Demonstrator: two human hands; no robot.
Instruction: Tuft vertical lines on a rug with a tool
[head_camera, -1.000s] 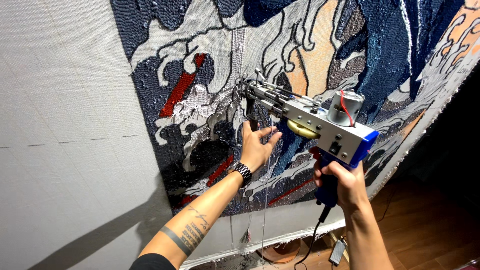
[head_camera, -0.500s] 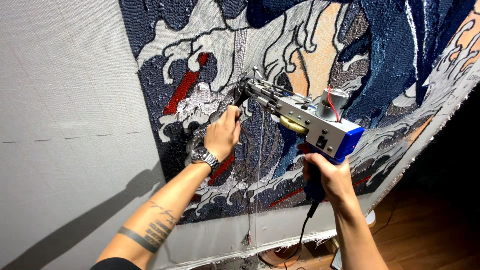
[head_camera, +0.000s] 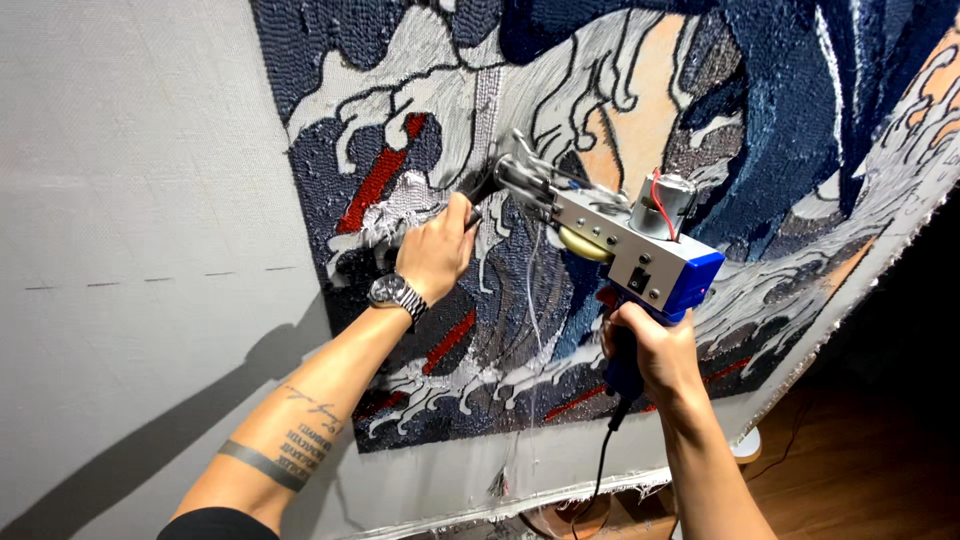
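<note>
Both hands grip one tufting gun (head_camera: 610, 240), a silver metal tool with a blue rear block and a small motor on top, its nose pressed against a large hanging cloth (head_camera: 130, 200). Left hand (head_camera: 435, 250), with a wristwatch (head_camera: 397, 293) on the wrist and tattoos on the forearm, is curled shut around the gun's black front handle, just left of the nose. Right hand (head_camera: 650, 350) is closed in a fist around the blue lower handle beneath the gun's rear block, and a black power cord (head_camera: 600, 460) hangs down from that handle. Behind the gun, the cloth carries a partly tufted picture (head_camera: 700, 120) of curling waves in dark blue, grey, white, red and peach; left of the gun the cloth is bare and pale grey, with a faint dashed line across it. A thin strand of yarn (head_camera: 530, 320) drops straight down from below the gun's nose. Below the gun, the cloth's lower edge is frayed, and a wooden floor (head_camera: 860, 470) shows to the lower right. As a judgement, working well here means keeping the nose square and firmly against the cloth, both hands steady, and the yarn feeding free of the cord.
</note>
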